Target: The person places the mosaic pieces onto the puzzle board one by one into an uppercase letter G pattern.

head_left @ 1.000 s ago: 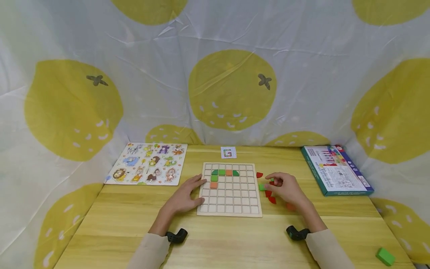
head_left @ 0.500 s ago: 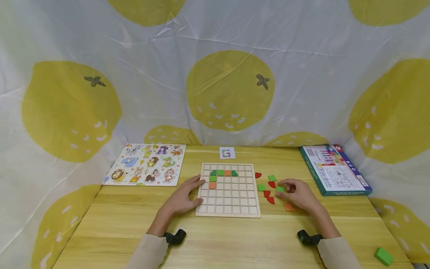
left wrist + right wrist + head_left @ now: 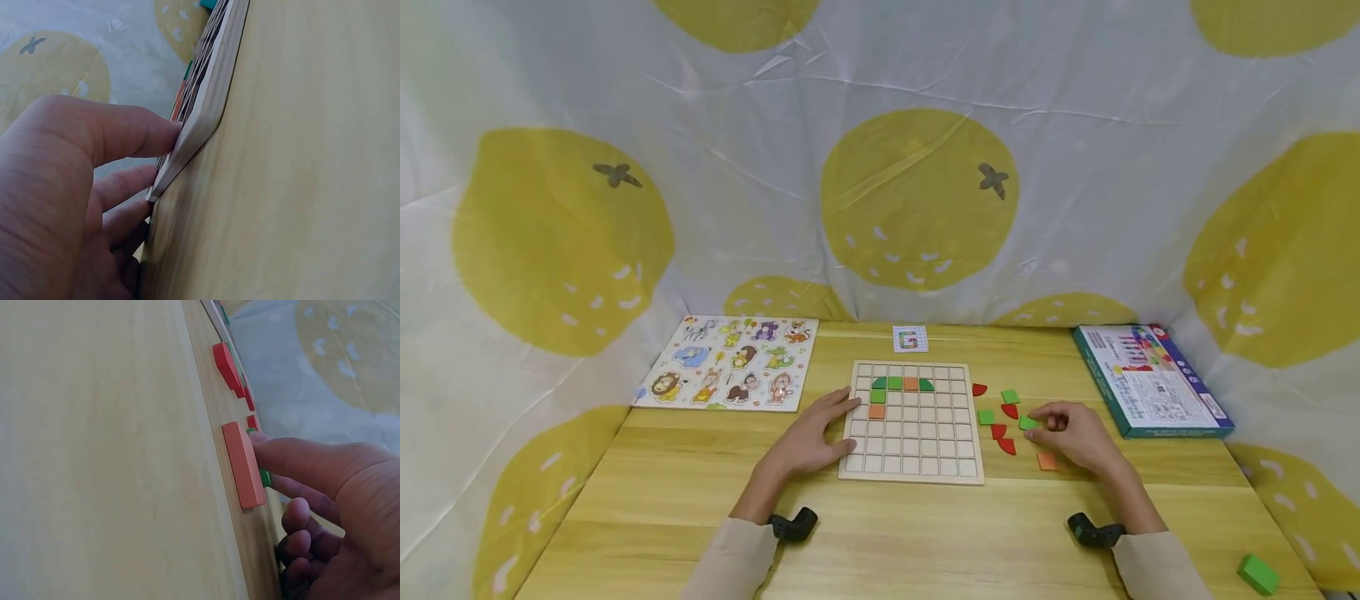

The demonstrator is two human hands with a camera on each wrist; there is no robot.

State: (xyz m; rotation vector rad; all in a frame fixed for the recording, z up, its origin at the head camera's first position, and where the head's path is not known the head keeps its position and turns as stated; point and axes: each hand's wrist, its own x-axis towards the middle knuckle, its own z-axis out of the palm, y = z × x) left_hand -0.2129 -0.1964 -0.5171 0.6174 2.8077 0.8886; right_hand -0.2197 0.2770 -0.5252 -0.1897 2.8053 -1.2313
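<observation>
A wooden grid board (image 3: 906, 442) lies mid-table, holding green and orange squares and dark green corner pieces in its upper left part. My left hand (image 3: 811, 437) rests at the board's left edge. In the left wrist view its thumb (image 3: 140, 130) lies against the board's rim (image 3: 200, 119), with the other fingers alongside. My right hand (image 3: 1071, 435) pinches a green square tile (image 3: 1027, 423) between thumb and index finger, while its other fingers curl inward. In the right wrist view an orange square tile (image 3: 244, 469) lies in front of the thumb and partly hides the green tile (image 3: 265, 479).
Red quarter-round pieces (image 3: 1007, 447) and other green squares (image 3: 986, 417) lie between board and right hand. Behind the board is a pattern card (image 3: 911, 339). An animal puzzle (image 3: 726, 364) stands left, a game box (image 3: 1153, 379) right, and a green block (image 3: 1258, 575) near front right.
My right hand has moved right, from over the loose pieces beside the board to the rightmost green square, uncovering the pieces and the orange tile. My left hand has stayed at the board.
</observation>
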